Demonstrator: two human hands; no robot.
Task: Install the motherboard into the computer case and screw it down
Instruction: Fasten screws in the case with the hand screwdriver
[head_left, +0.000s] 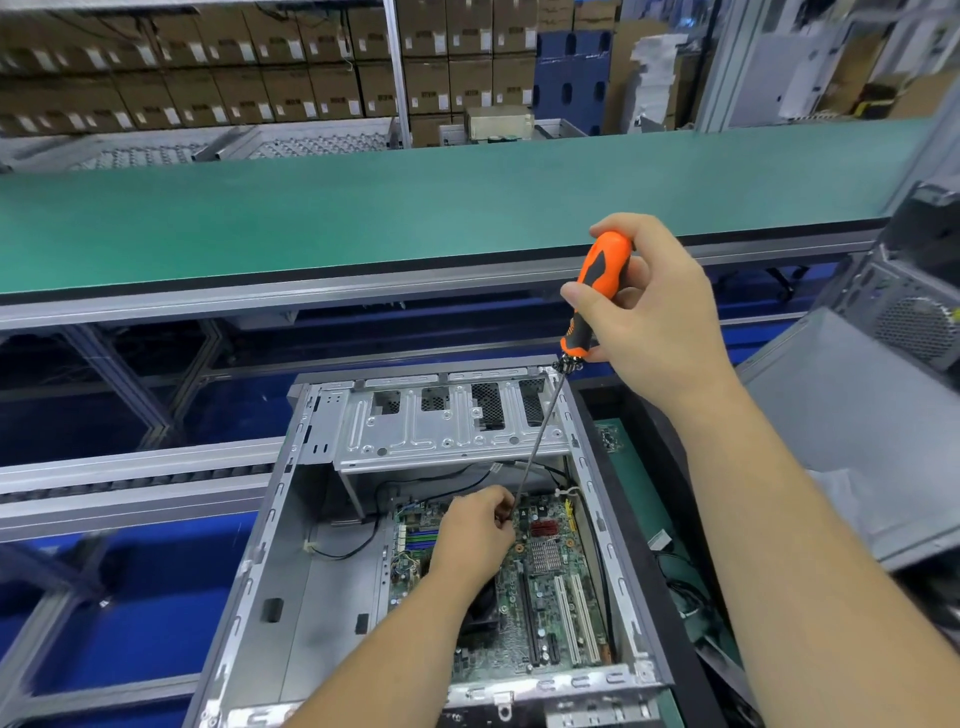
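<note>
An open silver computer case (291, 519) lies in front of me, with a green motherboard (545, 587) inside on its right half. My right hand (649, 312) grips the orange and black handle of a long screwdriver (597, 291) high above the case. The thin shaft (540, 441) slants down to the board's far edge. My left hand (475, 535) rests on the board there, and its fingertips pinch the lower end of the shaft. The tip and any screw are hidden by those fingers.
A silver drive cage (441, 426) spans the far end of the case, close to the shaft. Black cables (363, 540) lie inside the case. A long green-topped bench (415, 208) runs behind. A second computer case (904, 322) stands at the right, and stacked cardboard boxes (208, 78) fill the background.
</note>
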